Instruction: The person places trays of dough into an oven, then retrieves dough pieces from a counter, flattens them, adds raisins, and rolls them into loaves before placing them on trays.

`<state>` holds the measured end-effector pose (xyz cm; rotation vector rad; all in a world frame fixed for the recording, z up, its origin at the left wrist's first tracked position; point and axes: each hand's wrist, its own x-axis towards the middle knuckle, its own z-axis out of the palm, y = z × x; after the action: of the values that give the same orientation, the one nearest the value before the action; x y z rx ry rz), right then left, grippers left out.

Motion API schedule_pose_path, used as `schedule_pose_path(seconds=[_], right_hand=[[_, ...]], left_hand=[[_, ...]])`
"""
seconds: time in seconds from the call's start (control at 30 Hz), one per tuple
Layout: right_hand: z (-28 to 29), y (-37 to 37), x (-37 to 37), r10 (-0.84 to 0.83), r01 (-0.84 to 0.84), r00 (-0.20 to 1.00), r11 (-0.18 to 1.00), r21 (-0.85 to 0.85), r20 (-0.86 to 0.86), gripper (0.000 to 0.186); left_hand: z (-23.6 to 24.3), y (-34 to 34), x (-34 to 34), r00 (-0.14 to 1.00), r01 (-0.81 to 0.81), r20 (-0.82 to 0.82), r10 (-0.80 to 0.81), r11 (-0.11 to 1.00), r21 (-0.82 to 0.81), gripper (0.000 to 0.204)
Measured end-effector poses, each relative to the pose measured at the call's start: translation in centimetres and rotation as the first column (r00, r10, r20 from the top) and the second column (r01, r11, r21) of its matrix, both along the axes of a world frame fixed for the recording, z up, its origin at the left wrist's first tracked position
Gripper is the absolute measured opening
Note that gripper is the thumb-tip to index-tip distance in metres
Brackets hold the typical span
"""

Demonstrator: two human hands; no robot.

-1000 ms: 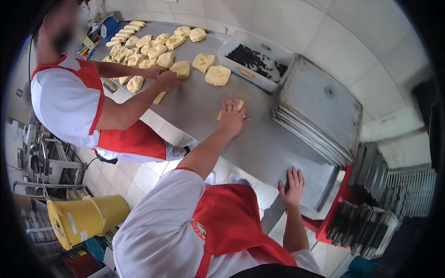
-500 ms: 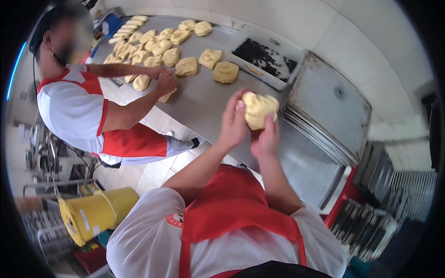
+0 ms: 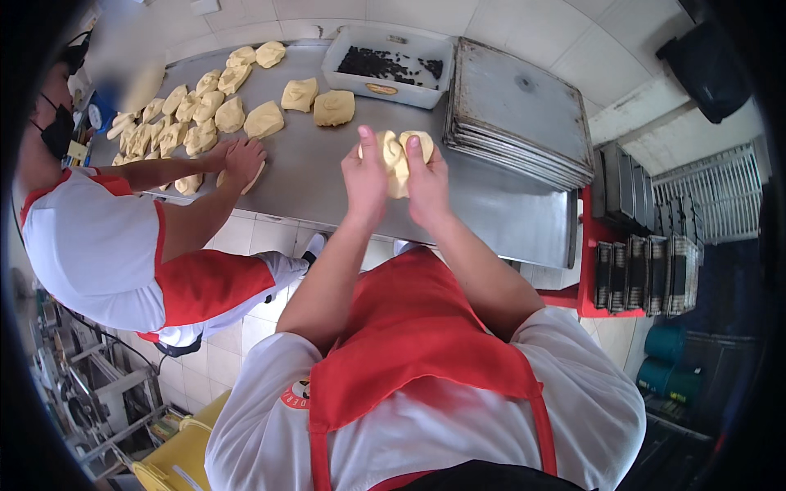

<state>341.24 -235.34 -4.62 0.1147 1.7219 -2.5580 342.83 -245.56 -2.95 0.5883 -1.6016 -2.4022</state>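
Observation:
Between both my hands, above the steel table [image 3: 524, 213], is a lump of pale yellow dough [image 3: 395, 168], creased down its middle. My left hand [image 3: 364, 176] grips its left side with the thumb up; my right hand [image 3: 426, 180] grips its right side, thumb over the dough. Just beyond lie two flattened dough pieces [image 3: 333, 108] beside a translucent tub [image 3: 385, 92] holding dark bits. Many more dough pieces [image 3: 205, 135] cover the left part of the table.
A co-worker [image 3: 98, 237] in a red apron works at the left with both hands on dough. Stacked metal trays [image 3: 516, 98] sit to the right, with a red rack [image 3: 589, 303] of dark pans beyond. A yellow bucket [image 3: 172, 454] stands at lower left.
My left hand has left the pressed dough on the table and my right hand the table edge; both now hold dough up between them. The view has swung rightward.

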Motion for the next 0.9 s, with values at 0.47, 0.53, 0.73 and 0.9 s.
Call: schedule_pose_path(seconds=[0.47,0.53,0.73,0.9], right_hand=[[-1.6,0.4,2.4,0.218,-0.278,0.934,0.94,0.195,0.282,0.07],[-2.1,-0.2,2.1,0.147,-0.182,0.93,0.98,0.076,0.338,0.063],[-4.9,-0.7,-1.2,-0.122,0.081,0.984,0.955,0.285,0.132,0.057],[-3.1,-2.7,-0.4,0.03,-0.073,0.977,0.978,0.195,0.211,0.058]], left_hand=[[-6.6,-1.1,1.8,0.983,-0.092,-0.186,0.009,0.894,-0.439,0.036],[-6.5,-0.3,2.3,0.975,0.018,-0.196,-0.105,0.915,-0.403,0.046],[-6.0,-2.5,3.3,0.98,0.199,-0.02,-0.199,0.971,0.133,0.067],[-7.6,-1.8,0.6,0.993,0.003,-0.118,-0.023,0.985,-0.172,0.04]])
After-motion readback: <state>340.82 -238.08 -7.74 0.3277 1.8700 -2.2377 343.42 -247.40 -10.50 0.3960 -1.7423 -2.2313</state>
